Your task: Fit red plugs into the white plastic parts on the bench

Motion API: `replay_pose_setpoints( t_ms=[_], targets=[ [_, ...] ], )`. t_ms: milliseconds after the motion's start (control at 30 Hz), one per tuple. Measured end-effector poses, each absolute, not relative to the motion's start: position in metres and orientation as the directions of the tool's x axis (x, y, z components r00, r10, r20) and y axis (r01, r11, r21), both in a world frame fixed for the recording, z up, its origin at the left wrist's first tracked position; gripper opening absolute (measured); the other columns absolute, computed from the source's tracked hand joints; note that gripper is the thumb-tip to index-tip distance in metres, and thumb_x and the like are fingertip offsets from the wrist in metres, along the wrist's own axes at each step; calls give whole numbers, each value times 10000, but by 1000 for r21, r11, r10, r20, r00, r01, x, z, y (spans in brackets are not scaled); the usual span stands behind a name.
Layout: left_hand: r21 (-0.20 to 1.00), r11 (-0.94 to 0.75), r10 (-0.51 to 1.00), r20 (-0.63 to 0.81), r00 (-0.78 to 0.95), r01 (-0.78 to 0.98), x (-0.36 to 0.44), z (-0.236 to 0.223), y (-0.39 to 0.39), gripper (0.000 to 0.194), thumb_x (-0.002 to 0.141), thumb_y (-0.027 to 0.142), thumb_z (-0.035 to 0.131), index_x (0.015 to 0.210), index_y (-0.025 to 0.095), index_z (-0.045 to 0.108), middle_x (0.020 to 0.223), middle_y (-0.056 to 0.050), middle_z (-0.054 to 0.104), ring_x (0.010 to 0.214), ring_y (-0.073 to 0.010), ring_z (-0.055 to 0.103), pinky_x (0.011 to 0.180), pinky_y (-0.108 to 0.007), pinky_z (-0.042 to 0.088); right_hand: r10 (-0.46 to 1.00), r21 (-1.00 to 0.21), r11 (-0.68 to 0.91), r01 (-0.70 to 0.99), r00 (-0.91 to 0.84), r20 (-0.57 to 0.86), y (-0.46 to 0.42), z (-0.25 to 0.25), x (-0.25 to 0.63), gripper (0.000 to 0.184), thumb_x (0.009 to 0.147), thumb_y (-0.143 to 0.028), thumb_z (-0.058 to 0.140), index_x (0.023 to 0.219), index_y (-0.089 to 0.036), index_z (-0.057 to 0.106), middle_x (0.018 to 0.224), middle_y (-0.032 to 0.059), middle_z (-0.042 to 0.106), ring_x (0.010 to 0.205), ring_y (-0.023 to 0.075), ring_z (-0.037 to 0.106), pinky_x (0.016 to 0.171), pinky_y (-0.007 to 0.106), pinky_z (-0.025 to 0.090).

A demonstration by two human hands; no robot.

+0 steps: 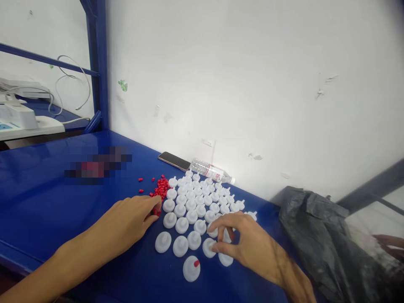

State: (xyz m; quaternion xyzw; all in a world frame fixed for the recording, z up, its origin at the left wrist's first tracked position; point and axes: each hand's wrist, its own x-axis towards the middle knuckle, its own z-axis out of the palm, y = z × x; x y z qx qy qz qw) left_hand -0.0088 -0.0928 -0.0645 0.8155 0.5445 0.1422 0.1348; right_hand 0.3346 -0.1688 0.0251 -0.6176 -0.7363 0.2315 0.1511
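Observation:
My left hand (134,219) reaches into the near end of a pile of small red caps (161,187). Its thumb and fingers are curled but apart, with red caps between the tips. Over the near right part of the white round pieces with short spouts (180,246) is my right hand (249,242). Its thumb and forefinger are parted, and the thumb tip is at the edge of one white piece (208,248); whether it touches is hard to tell. Closest to me lies a white piece (191,269) with a red cap on its spout.
Against the wall lie a phone (174,160) and a clear plastic bottle (211,170). A dark plastic bag (315,227) is at the right, with part of another person's hand (391,242) beyond. A blurred-out object (97,166) rests on the blue table (41,176).

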Motion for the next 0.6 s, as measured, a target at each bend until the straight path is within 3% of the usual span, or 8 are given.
replay_pose_setpoints(
  t_ms=[133, 233, 300, 467, 600],
  targets=[
    [313, -366, 927, 36, 374, 877, -6, -57, -95, 186, 1168, 275, 646, 1197, 313, 826, 962, -15, 849, 959, -332, 818, 815, -401, 427, 927, -590, 352, 726, -358, 112, -171, 3, 332, 437, 775, -261, 1262, 1124, -435, 1068, 1051, -29, 972, 1068, 295, 906, 1216, 456, 728],
    [334, -375, 923, 49, 381, 865, -8, -54, -96, 220, 1153, 247, 643, 1246, 316, 829, 988, -11, 865, 945, -320, 818, 820, -394, 440, 862, -566, 472, 676, -488, 136, -173, -12, 322, 367, 843, -259, 1248, 1090, -455, 1061, 1097, -53, 987, 1098, 276, 941, 1446, 536, 626],
    [339, -381, 922, 77, 378, 860, -9, -51, -98, 228, 1161, 239, 615, 1217, 314, 823, 1017, -19, 873, 943, -312, 820, 810, -392, 434, 841, -570, 498, 654, -525, 133, -176, -12, 316, 302, 911, -223, 1201, 1035, -449, 1044, 1140, -69, 993, 1119, 259, 959, 1499, 549, 588],
    [392, -418, 906, 236, 350, 819, -8, -41, -115, 285, 1224, 330, 550, 1036, 310, 763, 924, -2, 828, 850, -277, 788, 756, -386, 429, 878, -676, 463, 573, -402, 261, -182, 8, 312, 97, 1095, -286, 992, 1114, -375, 958, 1406, -11, 1014, 1347, 306, 980, 1276, 454, 762],
    [478, -586, 807, 414, 421, 654, 7, -36, -143, 393, 1281, 449, 556, 956, 345, 752, 868, 26, 846, 732, -254, 788, 719, -392, 564, 904, -665, 423, 615, -336, 264, -183, 12, 307, 20, 1149, -346, 892, 1134, -359, 895, 1247, -24, 1021, 1159, 289, 1010, 1080, 404, 824]
  ],
)
